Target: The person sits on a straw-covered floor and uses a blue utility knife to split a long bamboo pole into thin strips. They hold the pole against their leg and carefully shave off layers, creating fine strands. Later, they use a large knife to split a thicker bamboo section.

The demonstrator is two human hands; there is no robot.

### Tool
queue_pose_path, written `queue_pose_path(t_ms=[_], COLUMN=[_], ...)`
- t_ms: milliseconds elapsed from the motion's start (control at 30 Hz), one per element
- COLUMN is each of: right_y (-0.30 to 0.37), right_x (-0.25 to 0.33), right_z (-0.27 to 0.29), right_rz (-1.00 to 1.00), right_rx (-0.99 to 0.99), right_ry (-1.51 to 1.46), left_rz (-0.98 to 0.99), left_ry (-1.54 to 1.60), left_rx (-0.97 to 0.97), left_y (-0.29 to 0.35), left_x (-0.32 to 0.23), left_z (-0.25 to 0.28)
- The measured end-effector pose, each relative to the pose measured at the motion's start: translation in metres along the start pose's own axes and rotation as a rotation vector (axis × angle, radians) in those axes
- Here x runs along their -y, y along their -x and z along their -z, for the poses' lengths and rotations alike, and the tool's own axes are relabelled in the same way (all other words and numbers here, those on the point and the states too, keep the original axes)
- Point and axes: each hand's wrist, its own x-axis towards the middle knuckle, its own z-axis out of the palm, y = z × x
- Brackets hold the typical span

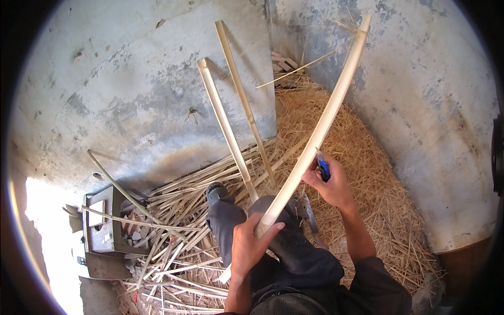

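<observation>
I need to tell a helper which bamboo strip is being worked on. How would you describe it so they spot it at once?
Start at the grey concrete wall, where two split strips lean. The worked strip is right of them, a long pale curved one rising over the straw shavings. Only it is held: left hand at its lower end, right hand midway.

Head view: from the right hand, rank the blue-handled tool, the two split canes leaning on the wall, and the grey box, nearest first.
1. Blue-handled tool, in the right hand.
2. Leaning canes, left of it, against the wall.
3. Grey box, far left on the floor.
</observation>
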Motion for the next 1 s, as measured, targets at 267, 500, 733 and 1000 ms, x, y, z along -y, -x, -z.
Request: queue_pose_path(t_ms=[267, 500, 733, 1000], right_y=[0.031, 0.043, 0.043, 0.041], right_x=[-0.002, 0.007, 0.009, 0.018], right_z=[-0.020, -0.034, -0.038, -0.038], right_rz=[0.321, 0.532, 0.578, 0.576], right_rx=[-0.042, 0.116, 0.072, 0.029], right_ry=[0.334, 0.588, 0.633, 0.689], left_rz=[-0.012, -0.035, -0.108, -0.064], left_ry=[0.148, 0.208, 0.100, 0.148], left_rx=[-0.083, -0.134, -0.224, -0.231], left_y=[-0.006, -0.006, -0.005, -0.005], left_x=[-0.014, -0.027, -0.036, -0.030], left_z=[-0.001, -0.005, -0.006, -0.011])
